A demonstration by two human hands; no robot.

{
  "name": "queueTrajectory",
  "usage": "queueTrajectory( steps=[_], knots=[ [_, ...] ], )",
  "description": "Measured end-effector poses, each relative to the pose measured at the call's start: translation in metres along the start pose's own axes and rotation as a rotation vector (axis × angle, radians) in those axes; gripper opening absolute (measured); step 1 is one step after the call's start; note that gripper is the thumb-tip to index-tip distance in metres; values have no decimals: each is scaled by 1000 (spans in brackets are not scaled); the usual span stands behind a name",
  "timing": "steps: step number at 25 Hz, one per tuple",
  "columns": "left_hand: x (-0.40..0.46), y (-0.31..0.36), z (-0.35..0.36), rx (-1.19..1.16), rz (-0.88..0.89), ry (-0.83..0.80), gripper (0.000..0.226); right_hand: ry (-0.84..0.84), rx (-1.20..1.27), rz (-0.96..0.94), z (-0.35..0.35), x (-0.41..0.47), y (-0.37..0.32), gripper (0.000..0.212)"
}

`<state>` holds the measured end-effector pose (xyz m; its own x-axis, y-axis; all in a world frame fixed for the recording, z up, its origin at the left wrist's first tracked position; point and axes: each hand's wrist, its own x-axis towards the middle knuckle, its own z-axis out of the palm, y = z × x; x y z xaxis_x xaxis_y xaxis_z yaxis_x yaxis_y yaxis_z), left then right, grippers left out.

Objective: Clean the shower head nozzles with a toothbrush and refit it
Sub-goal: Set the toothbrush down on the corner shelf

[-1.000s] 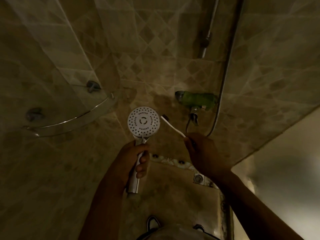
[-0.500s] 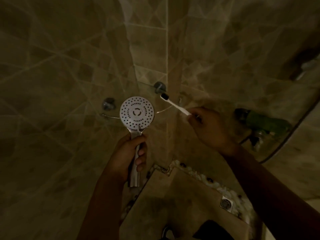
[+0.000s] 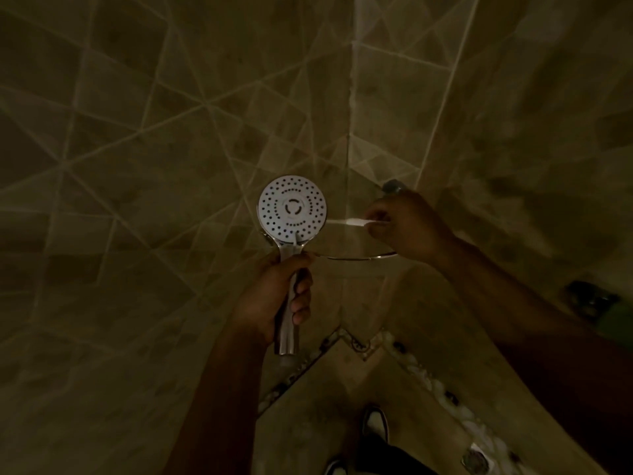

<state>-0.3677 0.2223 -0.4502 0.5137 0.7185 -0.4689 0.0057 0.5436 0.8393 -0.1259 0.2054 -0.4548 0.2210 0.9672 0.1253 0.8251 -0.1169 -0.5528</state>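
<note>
- At centre, the left hand grips the round white chrome-handled shower head upright.
- At its 3 o'clock, the right hand pinches a white plastic toothbrush, bristles seemingly at the rim.

The left hand held the shower head upright by its handle, face toward the camera. To the right of it, the right hand held the toothbrush level, its tip at the head's right edge. The shelf rim ran below the toothbrush, between both hands. A drain lay on the floor, low at right.
</note>
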Motion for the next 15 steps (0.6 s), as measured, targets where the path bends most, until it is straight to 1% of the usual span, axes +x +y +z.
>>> queueTrajectory(
  steps=[3,9,12,15],
  knots=[
    [6,3,1,-9,19,49,30,-79,9,-48,7,15,8,16],
    [18,4,5,0,36,62,30,-83,1,-85,8,20,21,18],
    [20,3,9,-10,31,49,31,-109,15,-81,6,20,19,19],
    [21,1,14,-4,20,44,31,-147,8,-34,3,20,18,20]
  ],
)
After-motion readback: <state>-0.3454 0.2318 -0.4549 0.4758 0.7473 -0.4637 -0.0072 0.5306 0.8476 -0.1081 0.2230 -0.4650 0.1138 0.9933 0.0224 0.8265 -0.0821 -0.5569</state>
